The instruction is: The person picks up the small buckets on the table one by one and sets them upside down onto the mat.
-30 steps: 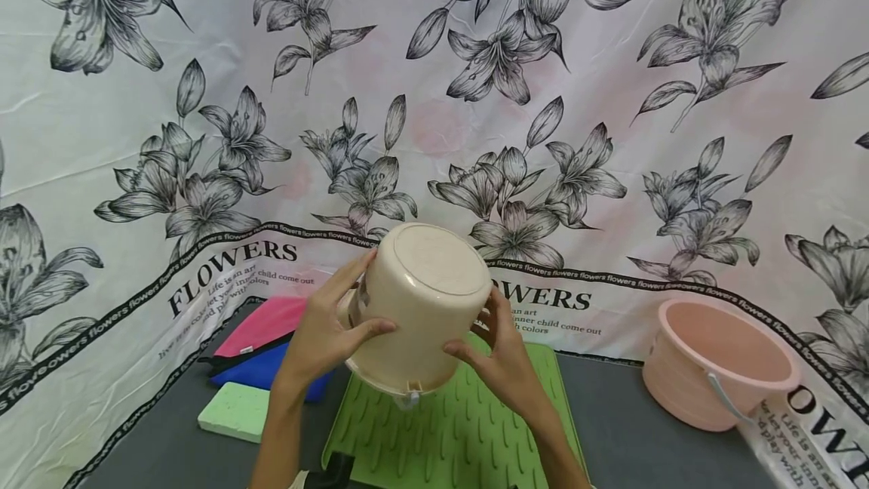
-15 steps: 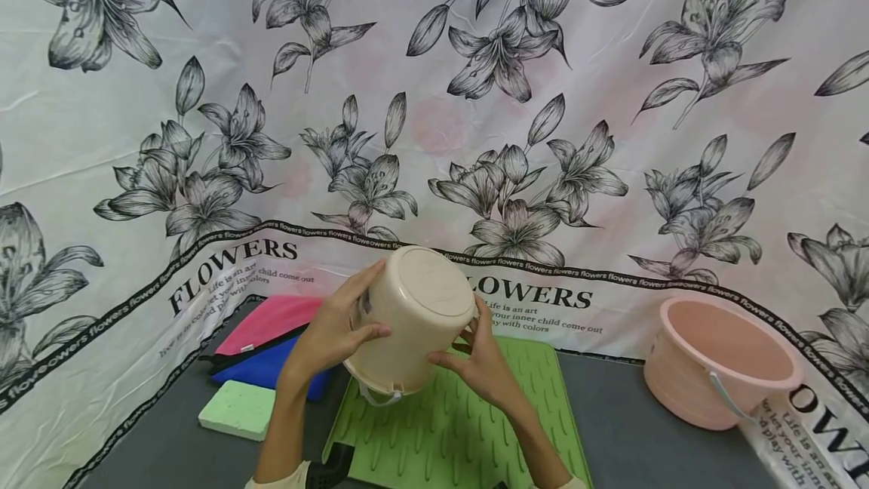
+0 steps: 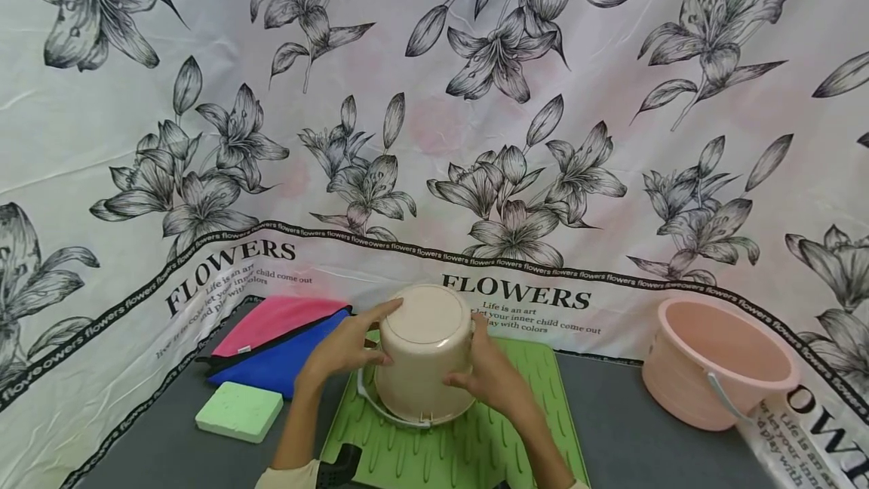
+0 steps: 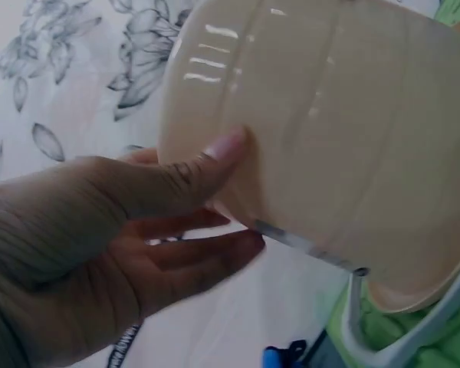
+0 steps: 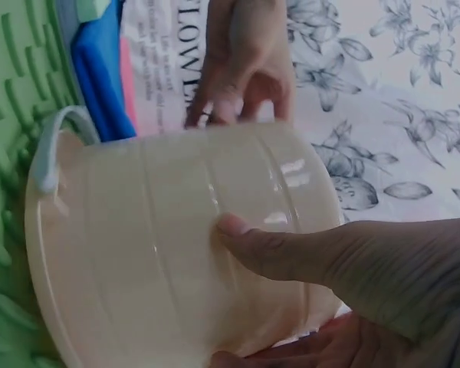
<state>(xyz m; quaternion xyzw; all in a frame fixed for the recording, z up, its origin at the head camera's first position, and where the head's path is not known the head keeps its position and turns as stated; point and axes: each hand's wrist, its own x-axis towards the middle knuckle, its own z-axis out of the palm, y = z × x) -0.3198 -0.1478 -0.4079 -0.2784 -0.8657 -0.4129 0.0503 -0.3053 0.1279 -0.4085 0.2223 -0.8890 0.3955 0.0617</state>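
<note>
A cream plastic bucket (image 3: 428, 368) is upside down over the green ribbed mat (image 3: 543, 406), its base facing up and its rim at the mat. The pale bail handle (image 3: 366, 396) hangs out at the left and front of the rim. My left hand (image 3: 346, 345) holds the bucket's left side near the base; in the left wrist view its thumb (image 4: 228, 147) presses the wall. On the opposite side my right hand (image 3: 501, 376) grips the wall, thumb (image 5: 241, 230) in front, other fingers mostly hidden behind.
A peach bucket (image 3: 709, 376) stands upright on the grey table (image 3: 611, 429) at the right. To the left lie a pale green block (image 3: 239, 411), a blue cloth-like item (image 3: 278, 368) and a pink one (image 3: 271, 319). Flower-printed sheeting (image 3: 434, 172) hangs behind.
Both hands have lowered the bucket from above the mat down to it, and its tilt has lessened. The left hand now sits slightly further right, and the handle has swung to the left.
</note>
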